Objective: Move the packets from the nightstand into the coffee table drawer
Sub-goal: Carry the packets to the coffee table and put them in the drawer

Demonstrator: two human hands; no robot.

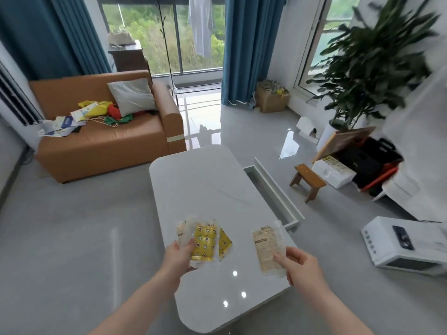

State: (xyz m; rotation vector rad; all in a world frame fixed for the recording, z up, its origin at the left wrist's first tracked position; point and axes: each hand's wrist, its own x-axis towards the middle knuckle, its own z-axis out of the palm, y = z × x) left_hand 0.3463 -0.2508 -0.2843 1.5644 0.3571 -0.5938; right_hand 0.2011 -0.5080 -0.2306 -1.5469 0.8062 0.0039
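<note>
Carrying step: your left hand (177,253) pinches the yellow packets (204,243); your right hand (302,264) pinches 1 tan packet (267,247). Next, release into the open drawer (273,189) at 1 o'clock.

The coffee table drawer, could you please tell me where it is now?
In the head view, the drawer stands pulled open from the coffee table's right side, beside the wooden stool.

A single wide-angle view from the person's head looks forward and steeply down over the white desk (193,189), close above its near end. Both forearms reach in from the bottom edge, so the hands sit low in the picture. Farther off, the view faces the sofa (108,141) on the left, the balcony window (169,32) straight ahead and a potted plant (370,61) on the right; straight edges bow near the borders
</note>
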